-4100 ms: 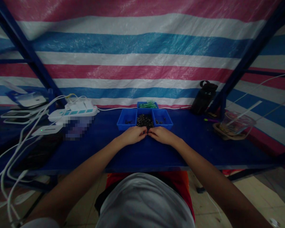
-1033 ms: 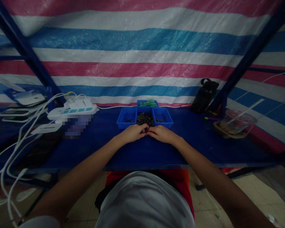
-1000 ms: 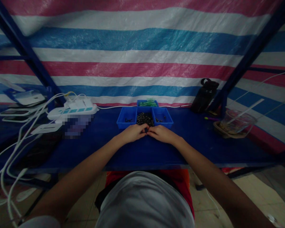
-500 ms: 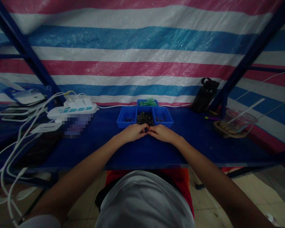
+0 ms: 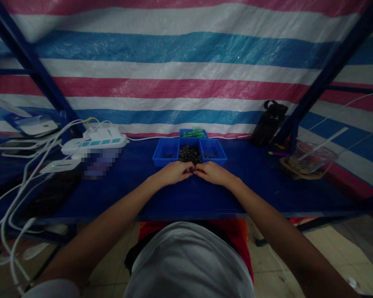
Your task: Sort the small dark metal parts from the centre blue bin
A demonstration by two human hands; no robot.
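My left hand (image 5: 178, 172) and my right hand (image 5: 211, 172) meet fingertip to fingertip at the front edge of the middle bin. Both have their fingers pinched together; whatever lies between them is too small and dark to make out. Just beyond, small black and shiny pieces (image 5: 189, 153) fill the middle bin. A blue left bin (image 5: 158, 157) and a blue right bin (image 5: 223, 157) flank it, each with a few small dark pieces on the bottom. Behind them, a small blue bin (image 5: 180, 133) holds green items (image 5: 194, 132).
On the left lie a white power strip (image 5: 95, 144), a white box (image 5: 60, 166), phones and loose white cables. A black bottle (image 5: 268, 124) stands at the back right, beside a clear plastic cup (image 5: 313, 157) with a straw. A striped tarp (image 5: 186, 89) hangs behind the blue table (image 5: 186, 203).
Both hands stay nearly in place, with only slight finger movement at the pinch. A green light now shows on the white box at left.
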